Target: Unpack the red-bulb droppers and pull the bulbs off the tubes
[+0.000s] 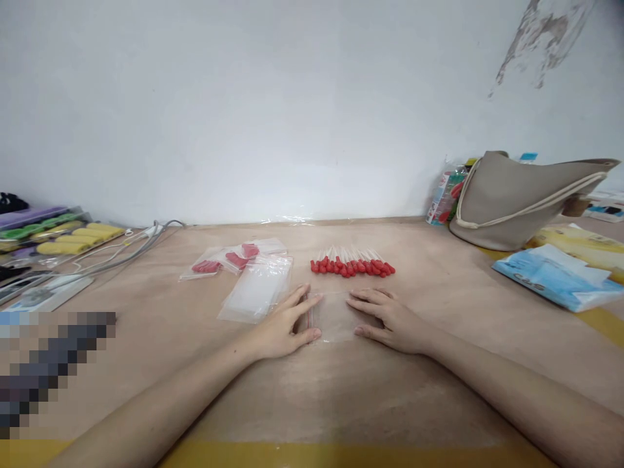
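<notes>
A clear zip bag (336, 318) lies flat on the table between my hands, its red-lined edge at the left. My left hand (287, 322) rests with fingers apart on that left edge. On the opposite side, my right hand (390, 318) touches the bag's right end with spread fingertips. Just beyond the bag, a row of red-tipped white sticks (353, 263) is laid out with the tips toward me. A stack of flat clear bags (258, 289) sits left of it, partly behind my left hand. Farther left are several bags with red pieces inside (234, 260).
A grey bag with a cord (517, 201) stands at the right, beside a bottle (446, 195) and a blue tissue pack (560, 279). Cables (131, 250), a power strip (53, 292) and packs of yellow, green and purple rolls (78, 237) occupy the left. A wall (312, 110) closes the back.
</notes>
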A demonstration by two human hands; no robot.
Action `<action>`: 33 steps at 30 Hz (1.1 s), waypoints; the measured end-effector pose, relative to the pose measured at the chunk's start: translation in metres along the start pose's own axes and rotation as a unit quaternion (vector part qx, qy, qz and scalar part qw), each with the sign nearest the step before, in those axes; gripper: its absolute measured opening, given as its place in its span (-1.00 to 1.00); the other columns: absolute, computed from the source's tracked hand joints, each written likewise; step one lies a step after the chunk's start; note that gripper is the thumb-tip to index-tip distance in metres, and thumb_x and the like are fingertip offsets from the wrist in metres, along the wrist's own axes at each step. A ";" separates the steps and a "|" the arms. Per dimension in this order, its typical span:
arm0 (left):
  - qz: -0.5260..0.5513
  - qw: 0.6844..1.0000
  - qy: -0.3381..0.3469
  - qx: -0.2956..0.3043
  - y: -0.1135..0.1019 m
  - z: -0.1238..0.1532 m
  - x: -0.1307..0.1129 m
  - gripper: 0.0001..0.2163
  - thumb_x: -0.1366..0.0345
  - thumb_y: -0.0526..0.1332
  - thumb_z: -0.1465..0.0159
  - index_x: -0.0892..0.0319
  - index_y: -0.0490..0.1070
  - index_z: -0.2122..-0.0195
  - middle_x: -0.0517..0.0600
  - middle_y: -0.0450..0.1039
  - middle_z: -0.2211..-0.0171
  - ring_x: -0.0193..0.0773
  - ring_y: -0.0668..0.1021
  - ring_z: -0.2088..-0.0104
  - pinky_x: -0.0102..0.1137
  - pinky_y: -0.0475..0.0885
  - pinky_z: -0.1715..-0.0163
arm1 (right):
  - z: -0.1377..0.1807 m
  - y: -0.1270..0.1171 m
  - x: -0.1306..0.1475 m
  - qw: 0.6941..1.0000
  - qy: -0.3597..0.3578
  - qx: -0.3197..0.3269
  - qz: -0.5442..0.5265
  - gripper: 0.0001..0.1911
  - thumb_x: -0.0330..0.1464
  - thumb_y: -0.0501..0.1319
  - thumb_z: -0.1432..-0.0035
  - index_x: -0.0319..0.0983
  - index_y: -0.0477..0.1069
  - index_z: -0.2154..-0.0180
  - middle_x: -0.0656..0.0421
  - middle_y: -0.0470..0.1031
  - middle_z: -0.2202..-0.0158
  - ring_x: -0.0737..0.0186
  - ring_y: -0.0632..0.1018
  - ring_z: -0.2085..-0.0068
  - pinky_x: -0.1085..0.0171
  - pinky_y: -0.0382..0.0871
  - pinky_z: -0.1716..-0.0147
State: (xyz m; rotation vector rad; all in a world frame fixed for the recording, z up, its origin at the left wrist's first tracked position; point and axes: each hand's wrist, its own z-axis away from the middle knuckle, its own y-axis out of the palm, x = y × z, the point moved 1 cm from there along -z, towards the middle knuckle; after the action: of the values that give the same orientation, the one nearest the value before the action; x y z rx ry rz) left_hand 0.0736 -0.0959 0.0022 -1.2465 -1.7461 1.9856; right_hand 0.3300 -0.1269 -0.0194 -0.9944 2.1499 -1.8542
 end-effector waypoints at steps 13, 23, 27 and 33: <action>0.139 0.979 -0.012 -0.148 -0.008 -0.006 0.012 -0.47 0.54 0.04 -0.03 0.06 0.21 -0.05 0.09 0.13 -0.10 -0.32 0.48 0.22 -0.41 0.44 0.29 | 0.003 0.004 -0.004 0.996 -0.022 -0.082 -0.037 -0.57 -0.18 0.04 -0.19 -0.17 0.28 -0.06 -0.01 0.29 -0.07 0.07 0.34 -0.07 0.02 0.24 -0.01; -0.222 0.960 -0.096 -0.140 -0.093 -0.032 0.093 -0.42 0.57 -0.05 -0.04 0.09 0.16 -0.12 0.01 0.47 0.21 -0.14 0.47 0.15 -0.26 0.30 0.12 | 0.003 0.004 -0.004 0.995 -0.017 -0.089 -0.030 -0.57 -0.16 0.05 -0.17 -0.17 0.29 -0.04 0.00 0.31 -0.06 0.07 0.36 -0.05 0.03 0.27 0.00; -0.265 0.955 -0.055 -0.119 -0.083 -0.040 0.108 -0.44 0.59 -0.05 0.01 0.14 0.26 -0.05 0.06 0.42 0.13 -0.13 0.42 0.05 -0.28 0.28 0.06 | 0.003 0.004 -0.004 0.997 -0.012 -0.075 -0.028 -0.56 -0.16 0.03 -0.18 -0.19 0.28 -0.05 -0.01 0.30 -0.06 0.07 0.35 -0.05 0.02 0.26 0.00; -0.221 0.922 -0.213 -0.236 -0.103 -0.044 0.121 -0.64 0.46 -0.01 -0.09 0.18 0.39 0.10 0.04 0.35 0.05 -0.20 0.37 0.00 -0.40 0.20 -0.05 | 0.003 0.003 -0.003 0.997 -0.009 -0.075 -0.030 -0.57 -0.16 0.04 -0.17 -0.19 0.30 -0.03 -0.02 0.30 -0.05 0.06 0.36 -0.04 0.02 0.27 0.01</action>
State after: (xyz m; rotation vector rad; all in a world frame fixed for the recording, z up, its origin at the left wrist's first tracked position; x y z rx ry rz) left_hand -0.0065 0.0416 0.0435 -0.4379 -2.5513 1.6988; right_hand 0.3325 -0.1276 -0.0234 -1.1132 2.3013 -1.7226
